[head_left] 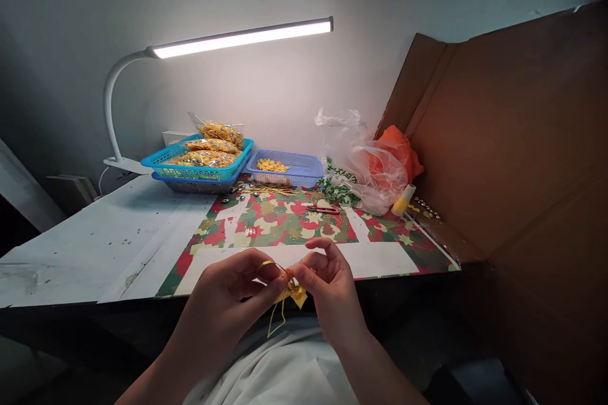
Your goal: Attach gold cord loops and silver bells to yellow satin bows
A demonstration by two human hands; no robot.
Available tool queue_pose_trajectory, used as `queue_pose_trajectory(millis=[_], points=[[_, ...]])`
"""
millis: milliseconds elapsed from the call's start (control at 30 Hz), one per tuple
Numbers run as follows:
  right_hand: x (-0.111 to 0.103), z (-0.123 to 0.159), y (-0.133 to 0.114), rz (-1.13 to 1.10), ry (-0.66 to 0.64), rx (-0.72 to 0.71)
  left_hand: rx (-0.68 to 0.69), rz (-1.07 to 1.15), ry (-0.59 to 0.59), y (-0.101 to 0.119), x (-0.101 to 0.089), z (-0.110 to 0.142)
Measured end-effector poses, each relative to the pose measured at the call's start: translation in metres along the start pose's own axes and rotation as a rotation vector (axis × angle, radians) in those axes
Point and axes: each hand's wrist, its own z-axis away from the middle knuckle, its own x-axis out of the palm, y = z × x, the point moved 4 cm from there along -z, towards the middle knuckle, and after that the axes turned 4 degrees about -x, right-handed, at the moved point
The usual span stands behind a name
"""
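My left hand (235, 288) and my right hand (330, 285) meet in front of the table's near edge, above my lap. Between their fingertips is a small yellow ribbon bow (299, 296). The left thumb and index finger pinch it from one side. On the other side, the right thumb and fingers are closed on it, with the right index finger raised and bent. A thin gold cord (276, 331) loops over the left fingers and dangles below the bow. My fingertips hide the bow's middle.
A clip lamp (242, 38) shines over the table. Behind lie a blue basket (194, 172) of bagged gold pieces, a purple basket (304, 171) with yellow pieces, small pink-handled snips (323, 209), plastic bags (351, 164) and a yellow glue bottle (403, 201). Cardboard (513, 139) walls the right side.
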Motion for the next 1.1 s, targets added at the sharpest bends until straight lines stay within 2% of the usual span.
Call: queue_pose_trajectory(millis=[67,133,200,267,333,400,500,567,733,900,1100], points=[[-0.002,-0.002,0.0,0.057,-0.023,0.02,-0.008,0.01,-0.009,0.001,0.001,0.0],[-0.005,-0.003,-0.003,0.158,-0.025,-0.04,-0.024,0.019,0.001,0.001,0.002,0.0],[-0.01,0.001,-0.014,0.314,0.055,-0.256,-0.04,0.026,0.031,0.0,0.001,0.0],[-0.011,0.011,-0.026,0.508,0.129,-0.55,-0.034,0.036,0.078,-0.002,0.0,-0.002],[-0.003,0.025,-0.033,0.723,0.071,-0.77,-0.019,0.044,0.105,-0.002,-0.002,-0.003],[0.008,0.033,-0.032,0.925,-0.063,-0.85,-0.017,0.061,0.114,-0.003,-0.002,-0.004],[0.015,0.036,-0.029,1.073,-0.042,-0.848,-0.036,0.104,0.09,-0.003,0.0,-0.004],[0.018,0.034,-0.028,1.093,-0.005,-0.829,-0.041,0.128,0.076,-0.003,0.002,-0.004],[0.019,0.028,-0.031,1.118,-0.002,-0.74,-0.044,0.124,0.093,-0.003,0.002,-0.001],[0.017,0.023,-0.04,1.132,-0.084,-0.762,-0.042,0.088,0.101,0.0,0.004,0.002],[0.015,0.012,-0.047,1.174,-0.18,-0.739,-0.089,0.135,0.199,0.007,0.009,0.005]])
